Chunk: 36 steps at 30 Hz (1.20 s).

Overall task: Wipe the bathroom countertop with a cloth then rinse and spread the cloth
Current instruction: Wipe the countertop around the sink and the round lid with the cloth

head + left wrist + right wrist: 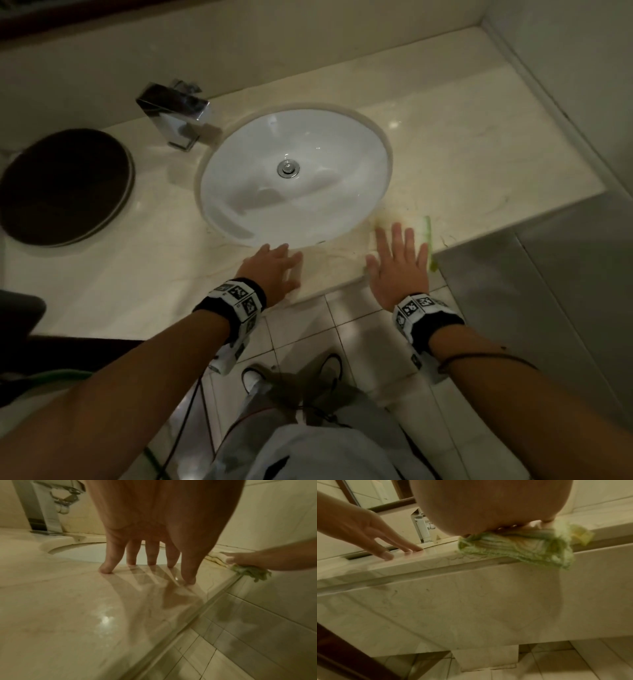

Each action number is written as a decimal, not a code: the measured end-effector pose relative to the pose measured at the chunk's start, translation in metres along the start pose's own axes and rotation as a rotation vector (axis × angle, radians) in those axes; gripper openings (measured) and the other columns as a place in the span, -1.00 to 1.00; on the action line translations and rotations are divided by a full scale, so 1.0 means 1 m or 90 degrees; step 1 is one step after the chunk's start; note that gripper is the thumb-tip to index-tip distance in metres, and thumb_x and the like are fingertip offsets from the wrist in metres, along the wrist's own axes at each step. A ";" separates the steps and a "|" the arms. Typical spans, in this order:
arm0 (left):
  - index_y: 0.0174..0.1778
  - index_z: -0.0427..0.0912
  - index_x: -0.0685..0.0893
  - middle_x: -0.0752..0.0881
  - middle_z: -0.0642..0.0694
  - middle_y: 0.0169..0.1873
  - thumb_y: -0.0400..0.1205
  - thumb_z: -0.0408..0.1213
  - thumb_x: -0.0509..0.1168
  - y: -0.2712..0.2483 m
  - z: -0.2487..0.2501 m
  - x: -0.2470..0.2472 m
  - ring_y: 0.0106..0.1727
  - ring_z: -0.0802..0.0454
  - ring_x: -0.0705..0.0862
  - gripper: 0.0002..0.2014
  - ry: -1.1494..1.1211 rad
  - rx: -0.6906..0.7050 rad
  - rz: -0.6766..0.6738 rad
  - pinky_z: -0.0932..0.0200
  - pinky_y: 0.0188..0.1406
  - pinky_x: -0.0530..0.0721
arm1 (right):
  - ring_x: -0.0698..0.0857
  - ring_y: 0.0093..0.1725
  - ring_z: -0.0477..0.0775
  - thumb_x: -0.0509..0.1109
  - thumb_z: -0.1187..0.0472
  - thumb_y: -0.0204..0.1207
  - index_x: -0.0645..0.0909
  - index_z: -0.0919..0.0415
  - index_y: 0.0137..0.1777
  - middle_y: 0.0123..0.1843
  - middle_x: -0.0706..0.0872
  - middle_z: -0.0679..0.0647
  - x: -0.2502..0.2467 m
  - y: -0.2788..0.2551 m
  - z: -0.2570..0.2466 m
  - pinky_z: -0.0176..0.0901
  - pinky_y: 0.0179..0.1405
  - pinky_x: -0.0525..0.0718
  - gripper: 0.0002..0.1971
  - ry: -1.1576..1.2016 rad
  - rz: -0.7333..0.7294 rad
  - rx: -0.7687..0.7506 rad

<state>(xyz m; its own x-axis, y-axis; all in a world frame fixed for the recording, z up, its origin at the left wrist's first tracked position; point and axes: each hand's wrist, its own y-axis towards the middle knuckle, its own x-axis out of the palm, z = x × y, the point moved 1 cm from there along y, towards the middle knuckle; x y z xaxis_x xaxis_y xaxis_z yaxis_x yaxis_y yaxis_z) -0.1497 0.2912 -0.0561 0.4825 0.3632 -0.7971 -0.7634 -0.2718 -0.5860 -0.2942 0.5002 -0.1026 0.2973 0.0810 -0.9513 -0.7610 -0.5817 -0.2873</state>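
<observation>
A pale yellow cloth with a green edge [426,236] lies on the cream marble countertop [479,147], at its front edge right of the sink. My right hand [399,263] presses flat on it with straight, spread fingers. In the right wrist view the cloth [518,547] bunches under my palm and hangs a little over the counter's edge. My left hand [274,263] rests with straight fingers on the bare counter just in front of the white oval sink [294,174]. The left wrist view shows its fingertips [105,569] touching the marble, with the cloth [250,572] off to the right.
A chrome square faucet [178,109] stands behind the sink at the left. A dark round tray [65,185] lies at the far left of the counter. The counter ends at a wall [565,51] on the right. Tiled floor [308,325] lies below.
</observation>
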 end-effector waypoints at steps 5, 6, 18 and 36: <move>0.68 0.17 0.04 0.02 0.02 0.70 0.68 0.18 0.12 0.003 0.002 -0.004 0.69 -0.19 0.01 -0.34 0.016 -0.003 -0.039 -0.18 0.60 0.21 | 0.02 0.69 0.38 -0.14 -0.13 0.66 0.09 0.07 0.71 0.73 0.04 0.24 0.006 -0.007 -0.044 0.45 0.58 -0.03 -0.37 0.039 0.004 -0.035; 0.68 0.17 0.03 0.00 0.01 0.70 0.68 0.17 0.12 0.003 0.002 -0.005 0.69 -0.19 0.00 -0.33 0.019 -0.003 -0.046 -0.19 0.60 0.21 | 0.07 0.68 0.40 -0.14 -0.12 0.64 0.15 0.08 0.69 0.72 0.08 0.25 0.009 -0.012 -0.058 0.48 0.57 0.03 -0.36 0.041 0.002 -0.068; 0.69 0.11 -0.03 0.05 -0.08 0.69 0.68 0.11 0.16 0.010 -0.007 -0.009 0.64 -0.27 0.13 -0.30 0.079 0.073 -0.079 -0.15 0.53 0.31 | -0.31 0.70 0.10 -0.28 -0.21 0.68 -0.23 -0.10 0.70 0.73 -0.31 0.00 0.009 -0.027 -0.081 0.23 0.65 -0.22 -0.39 -0.012 -0.067 -0.180; 0.67 0.04 0.09 0.09 -0.06 0.66 0.69 0.03 0.18 0.013 -0.014 -0.008 0.61 -0.28 0.12 -0.36 0.035 0.096 -0.090 -0.31 0.38 0.48 | -0.33 0.69 0.21 -0.41 -0.20 0.61 -0.22 0.01 0.72 0.73 -0.30 0.10 0.000 -0.001 -0.059 0.29 0.64 -0.28 -0.32 0.020 -0.060 0.023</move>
<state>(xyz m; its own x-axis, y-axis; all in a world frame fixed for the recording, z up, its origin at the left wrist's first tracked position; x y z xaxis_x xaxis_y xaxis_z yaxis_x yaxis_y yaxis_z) -0.1576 0.2726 -0.0591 0.6095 0.3374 -0.7174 -0.7398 -0.0833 -0.6677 -0.2599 0.4532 -0.0957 0.3859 0.1083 -0.9162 -0.7488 -0.5433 -0.3796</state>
